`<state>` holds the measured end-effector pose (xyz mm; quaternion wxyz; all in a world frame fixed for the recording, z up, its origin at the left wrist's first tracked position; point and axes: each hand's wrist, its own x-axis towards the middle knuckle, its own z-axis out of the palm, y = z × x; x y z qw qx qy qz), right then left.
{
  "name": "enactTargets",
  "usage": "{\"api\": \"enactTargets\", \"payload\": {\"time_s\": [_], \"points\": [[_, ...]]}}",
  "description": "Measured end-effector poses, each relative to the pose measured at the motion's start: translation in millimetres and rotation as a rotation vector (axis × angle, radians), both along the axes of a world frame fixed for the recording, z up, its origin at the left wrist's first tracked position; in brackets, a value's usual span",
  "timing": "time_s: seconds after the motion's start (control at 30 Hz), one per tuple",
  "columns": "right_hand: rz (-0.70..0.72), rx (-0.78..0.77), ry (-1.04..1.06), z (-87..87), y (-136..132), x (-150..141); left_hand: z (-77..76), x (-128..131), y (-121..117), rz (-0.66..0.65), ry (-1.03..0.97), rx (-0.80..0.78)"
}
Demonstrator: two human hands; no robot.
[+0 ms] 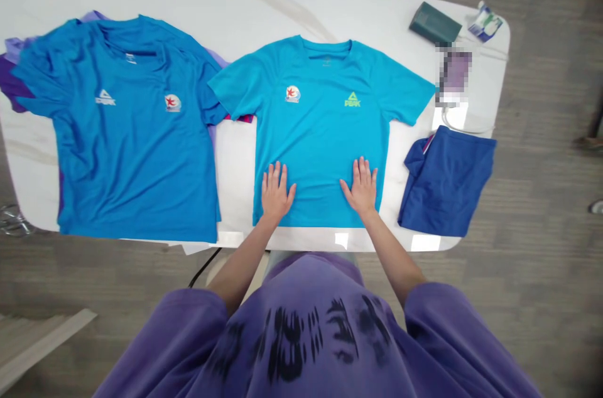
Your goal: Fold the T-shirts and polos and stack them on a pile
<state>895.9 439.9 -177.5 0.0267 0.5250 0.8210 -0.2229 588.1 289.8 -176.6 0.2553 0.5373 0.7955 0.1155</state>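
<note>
A light blue short-sleeved T-shirt (325,134) lies spread face up on the white table, its neck away from me and its hem near the table's front edge. It bears a round red-and-white badge and a yellow-green PEAK logo. My left hand (277,191) rests flat on its lower left part, fingers stretched out. On the lower right part lies my right hand (361,188), also flat, with the thumb apart from the fingers. Neither hand grips the cloth. The shirt's left sleeve meets a darker blue T-shirt (136,153) spread beside it.
Purple garments (14,81) show from under the darker shirt. Dark blue folded cloth (447,181) lies at the right of the white table (235,159). Towards the back right are a dark green box (434,24), a small crumpled packet (485,22), a blurred-out item and a white cable.
</note>
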Motion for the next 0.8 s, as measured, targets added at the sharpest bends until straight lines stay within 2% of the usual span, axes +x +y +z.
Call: {"api": "enactTargets", "payload": {"time_s": [0.07, 0.17, 0.23, 0.27, 0.3, 0.33, 0.37, 0.43, 0.53, 0.6, 0.63, 0.7, 0.8], "points": [[-0.056, 0.0, -0.039, -2.0, -10, 25, -1.9, -7, -36, 0.018, -0.002, -0.026], [-0.129, -0.024, -0.065, 2.5, -38, 61, 10.8, -10, -100, 0.026, -0.034, -0.086], [-0.136, -0.043, -0.044, 9.8, -46, 68, 22.3, -10, -118, 0.045, -0.055, -0.113], [-0.123, -0.041, -0.025, 13.9, -42, 65, 26.7, -12, -113, 0.049, -0.064, -0.105], [-0.1, -0.029, -0.003, 17.7, -30, 57, 29.4, -17, -96, 0.048, -0.071, -0.077], [-0.074, -0.005, 0.017, 20.8, -11, 45, 30.3, -25, -69, 0.042, -0.073, -0.032], [-0.048, 0.029, 0.035, 22.7, 16, 30, 29.2, -36, -32, 0.026, -0.071, 0.029], [-0.019, 0.106, 0.048, 21.4, 86, -3, 21.6, -65, 61, 0.009, -0.04, 0.148], [0.035, 0.216, 0.024, 5.6, 207, -44, 0.3, -119, 205, -0.026, 0.027, 0.279], [0.039, 0.294, -0.023, -12.2, 273, -55, -16.4, -152, 273, -0.011, 0.079, 0.311], [0.033, 0.331, -0.05, -21.9, 299, -55, -24.2, -166, 296, -0.007, 0.104, 0.312], [0.011, 0.403, -0.112, -40.1, 335, -47, -36.4, -186, 320, -0.022, 0.16, 0.32], [-0.033, 0.487, -0.221, -57.7, 356, -22, -42.6, -199, 319, -0.073, 0.207, 0.368]]}}
